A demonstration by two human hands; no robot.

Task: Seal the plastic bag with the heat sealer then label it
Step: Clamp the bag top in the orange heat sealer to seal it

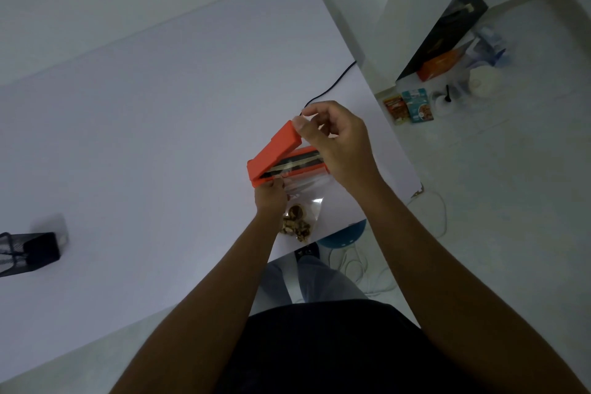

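An orange heat sealer (277,153) stands on the white table (144,137) near its right edge, its lid raised and the dark sealing strip showing. A clear plastic bag (307,198) holding brown nuts lies with its top edge in the sealer's jaw. My left hand (271,197) pinches the bag's upper left part just below the sealer. My right hand (335,144) is above the sealer's far end, thumb against the lifted lid's tip and fingers curled.
A dark cable (332,86) runs from the sealer over the table's far right edge. A black mesh holder (28,253) stands at the table's left. On the floor at right lie boxes, packets (409,105) and white cables. A blue stool (342,233) sits under the table edge.
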